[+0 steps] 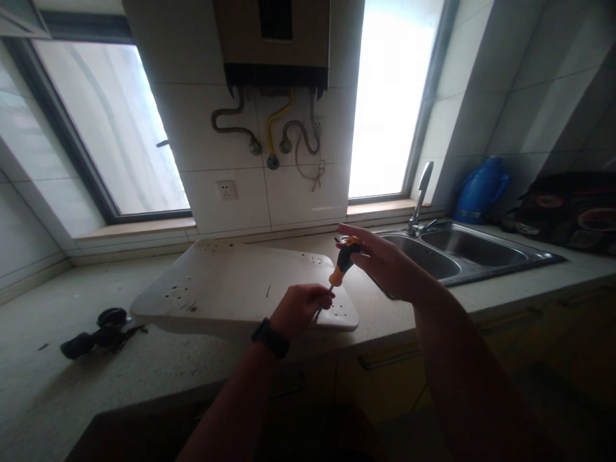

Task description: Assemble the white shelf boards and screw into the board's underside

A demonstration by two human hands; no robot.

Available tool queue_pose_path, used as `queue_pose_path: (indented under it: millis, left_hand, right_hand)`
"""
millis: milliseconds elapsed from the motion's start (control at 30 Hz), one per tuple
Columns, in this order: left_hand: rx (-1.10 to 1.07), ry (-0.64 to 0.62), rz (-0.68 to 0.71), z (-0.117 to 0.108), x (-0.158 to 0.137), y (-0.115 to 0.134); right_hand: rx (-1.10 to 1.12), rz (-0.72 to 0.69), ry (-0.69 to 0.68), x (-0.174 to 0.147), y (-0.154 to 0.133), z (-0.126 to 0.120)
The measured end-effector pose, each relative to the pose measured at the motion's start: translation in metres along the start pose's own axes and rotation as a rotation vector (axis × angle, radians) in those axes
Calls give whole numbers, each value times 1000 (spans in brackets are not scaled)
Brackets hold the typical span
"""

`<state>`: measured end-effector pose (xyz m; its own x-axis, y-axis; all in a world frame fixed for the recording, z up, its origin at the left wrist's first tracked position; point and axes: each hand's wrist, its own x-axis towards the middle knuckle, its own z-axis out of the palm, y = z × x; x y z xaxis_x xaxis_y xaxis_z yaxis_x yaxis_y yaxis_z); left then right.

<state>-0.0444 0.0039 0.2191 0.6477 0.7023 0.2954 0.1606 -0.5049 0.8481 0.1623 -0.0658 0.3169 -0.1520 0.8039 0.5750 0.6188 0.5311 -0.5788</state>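
A screwdriver [342,264] with a black and orange handle slants down toward the right end of a white board [240,276]. My right hand [378,260] grips its handle from the right, thumb in front and the other fingers partly behind. Lower down, my left hand [305,307] pinches the metal shaft close to the board. The tip meets the board's near right corner, beside several small holes; whether a screw is there I cannot tell. The board lies flat, with groups of holes near its corners.
Dark rounded parts [99,333] lie on the countertop [192,366] left of the board. A double sink [474,247] with a faucet [421,196] is to the right, a blue jug [481,189] behind it. A water heater [276,48] hangs above.
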Motion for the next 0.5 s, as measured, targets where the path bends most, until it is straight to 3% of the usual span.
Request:
queue_pose_path:
  millis: [67, 200, 500]
  left_hand:
    - [-14, -6, -10, -1, -1, 0]
    - [-40, -13, 2, -2, -1, 1]
    - [29, 65, -11, 3, -1, 3]
  right_hand:
    - [38, -33, -39, 0, 3, -4]
    - [36, 17, 29, 3, 4, -2]
    - [-318, 36, 213, 6, -13, 11]
